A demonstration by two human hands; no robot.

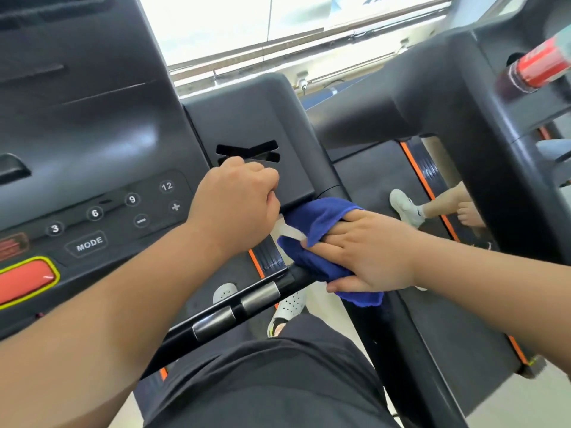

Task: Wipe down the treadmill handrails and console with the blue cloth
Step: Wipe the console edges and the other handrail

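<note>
The blue cloth (318, 236) is bunched around the black handrail (222, 316) where it meets the console's right side panel (253, 118). My right hand (367, 251) presses on the cloth and grips it against the rail. My left hand (238, 205) is a closed fist just left of the cloth, against the side panel's lower edge. It holds a white plastic piece (289, 231) that pokes out below the fingers; most of it is hidden. The console (92, 156), with its number buttons and MODE key, fills the left.
A red stop button (24, 281) sits at the console's lower left. Two metal sensor pads (259, 296) lie on the handrail. On the neighbouring treadmill (482, 125) to the right are a red bottle (537, 67) and a person's legs (432, 208). My shoes (290, 307) are below.
</note>
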